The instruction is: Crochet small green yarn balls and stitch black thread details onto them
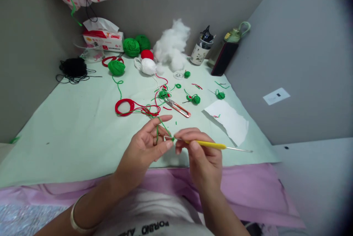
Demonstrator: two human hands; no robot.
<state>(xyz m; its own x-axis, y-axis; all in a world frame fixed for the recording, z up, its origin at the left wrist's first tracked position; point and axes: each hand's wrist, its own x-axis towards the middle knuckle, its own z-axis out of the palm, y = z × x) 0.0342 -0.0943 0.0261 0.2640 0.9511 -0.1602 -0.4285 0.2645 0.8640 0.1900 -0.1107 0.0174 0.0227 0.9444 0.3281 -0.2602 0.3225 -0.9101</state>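
Note:
My right hand (202,155) is closed around a crochet hook (211,144) with a yellow handle and a metal shaft at both ends. The hook's left tip meets a small bit of green yarn work (173,139) between the hands. Strands of green yarn (162,124) run over the raised forefinger of my left hand (147,142). The left hand's other fingers are curled, with the thumb close to the green stitches. A loose coil of red yarn (124,107) lies just beyond the left hand. Orange-handled thread snips (179,108) rest past the fingertips.
At the back stand a tissue box (113,41), white stuffing (172,45), a pen cup (200,52) and a dark bottle (226,54). Yarn balls include a green ball (116,67) and a white ball (148,66). Torn paper (228,120) lies at right; black yarn (73,67) at left.

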